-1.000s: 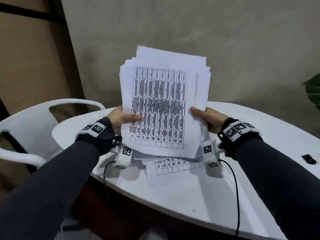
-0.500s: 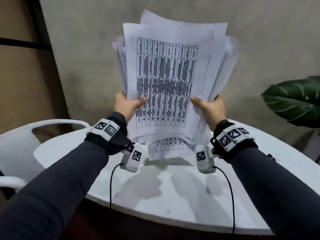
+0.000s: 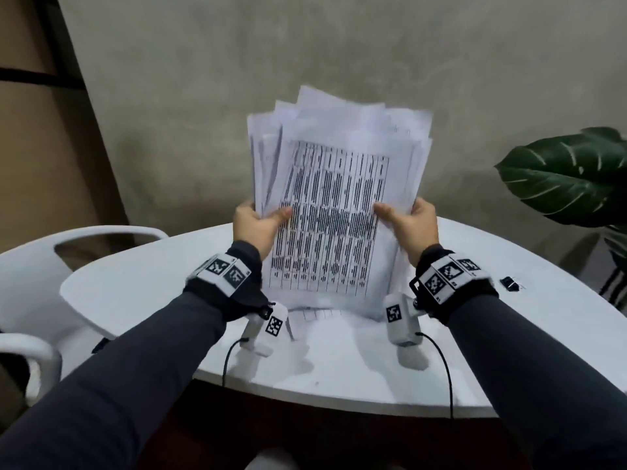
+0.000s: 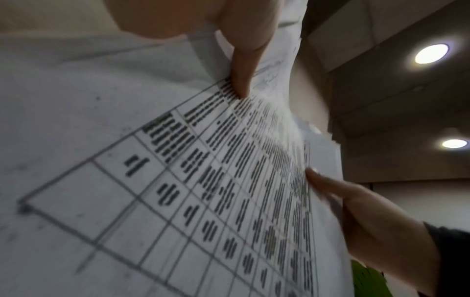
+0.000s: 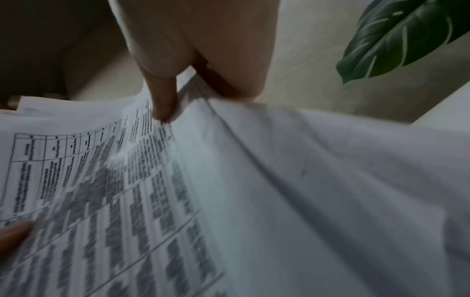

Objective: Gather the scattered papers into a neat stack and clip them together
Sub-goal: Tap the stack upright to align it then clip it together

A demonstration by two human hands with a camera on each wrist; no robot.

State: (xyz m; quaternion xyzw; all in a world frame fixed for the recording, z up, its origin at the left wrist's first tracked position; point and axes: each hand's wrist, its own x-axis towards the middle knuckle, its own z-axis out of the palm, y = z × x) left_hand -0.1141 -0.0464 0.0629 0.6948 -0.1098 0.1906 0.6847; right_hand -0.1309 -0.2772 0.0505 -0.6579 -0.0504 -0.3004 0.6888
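Observation:
An uneven sheaf of white papers (image 3: pixel 334 205) stands upright with its lower edge on the white table (image 3: pixel 142 286); the front sheet carries a printed grid of text. My left hand (image 3: pixel 259 225) grips its left edge, thumb on the front sheet. My right hand (image 3: pixel 407 225) grips the right edge the same way. The sheets are staggered at the top and sides. In the left wrist view the papers (image 4: pixel 178 180) fill the frame under my left thumb (image 4: pixel 241 66), and the right hand (image 4: pixel 356 217) shows beyond. In the right wrist view my right hand (image 5: pixel 178 80) pinches the papers (image 5: pixel 229 201). A small black binder clip (image 3: pixel 510 283) lies on the table at right.
A white plastic chair (image 3: pixel 44 266) stands at the table's left. A large green leaf plant (image 3: pixel 563 178) is at the far right, by a grey wall behind the table. Wrist camera cables hang over the table's near edge.
The sheaf was lifted clear of the table half a second ago; now it has come back down and its lower edge rests on the tabletop. Both hands keep their grip on its sides.

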